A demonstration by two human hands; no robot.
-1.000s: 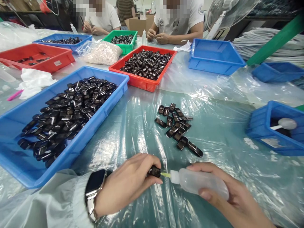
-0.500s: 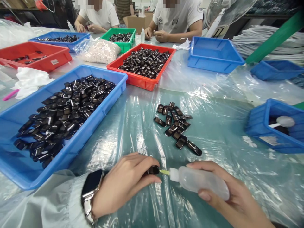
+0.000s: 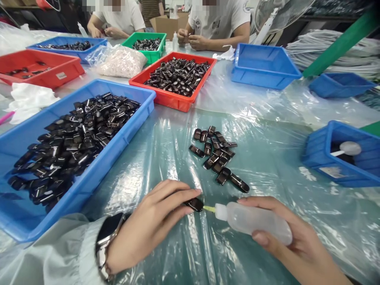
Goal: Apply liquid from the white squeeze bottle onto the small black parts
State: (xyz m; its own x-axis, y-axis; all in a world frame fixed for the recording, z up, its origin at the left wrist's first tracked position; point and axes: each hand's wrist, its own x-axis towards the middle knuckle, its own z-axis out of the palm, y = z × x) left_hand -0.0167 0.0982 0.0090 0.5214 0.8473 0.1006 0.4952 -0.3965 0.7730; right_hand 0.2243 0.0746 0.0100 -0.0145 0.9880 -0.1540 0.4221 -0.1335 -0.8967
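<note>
A small glossy black oblong plastic piece (image 3: 194, 204) sits pinched between the fingertips of the left hand (image 3: 148, 225), low over the near edge of the table covered in clear plastic sheeting (image 3: 267, 158). The yellow nozzle tip of a translucent white squeeze bottle (image 3: 255, 223) points at the end of that piece, touching or just short of it. The right hand (image 3: 291, 245) is wrapped around the bottle's body, thumb pressing on its near side. A dark smartwatch (image 3: 108, 237) sits on the left wrist, beside a pale sleeve.

Just beyond the hands, a small heap of the same black pieces (image 3: 216, 156) lies loose on the sheeting. Toward the left edge stands a large blue plastic tray (image 3: 89, 186) filled with many more of them. Further back, near the middle, a red plastic tray (image 3: 175, 101) holds another load. At the right edge a small blue bin (image 3: 326, 158) holds a white-headed tool. At the far edge, two other people sit with their hands together over small work.
</note>
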